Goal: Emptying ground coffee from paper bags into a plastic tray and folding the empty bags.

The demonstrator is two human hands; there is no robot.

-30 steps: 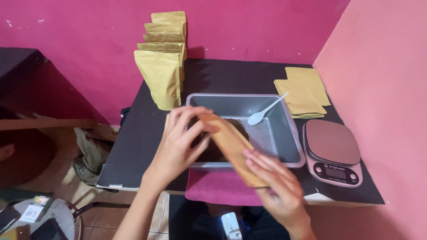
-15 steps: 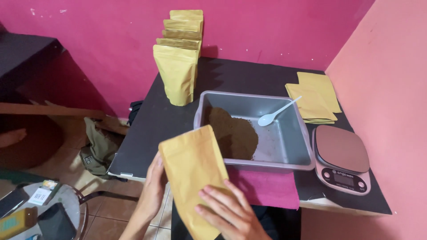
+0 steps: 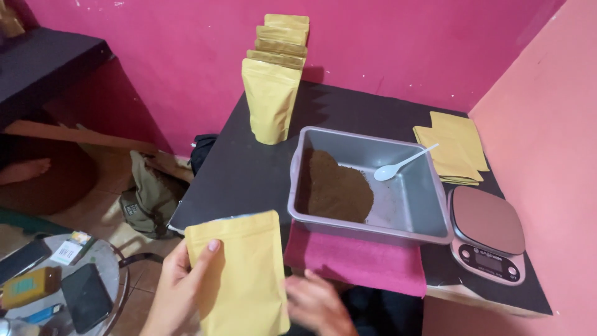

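My left hand [image 3: 176, 292] grips a yellow stand-up pouch [image 3: 242, 274] by its left edge, holding it upright below the table's front edge. To the pouch's right, my right hand [image 3: 317, 303] is blurred, fingers spread, near its lower right side; I cannot tell whether it touches. Behind them a grey metal tray [image 3: 429, 205] holds a heap of brown powder [image 3: 336, 190] and a white plastic spoon [image 3: 401, 167].
A row of several filled yellow pouches [image 3: 272, 93] stands at the back of the black table [image 3: 249, 168]. Flat empty pouches [image 3: 454, 146] lie at the right, a digital scale [image 3: 488, 236] in front of them. A magenta cloth [image 3: 357, 261] lies under the tray. A small round side table [image 3: 62, 280] with a phone is at lower left.
The pouch came away from over the tray and now stands upright, lower and to the left. My right hand has slid off its front to the right side.
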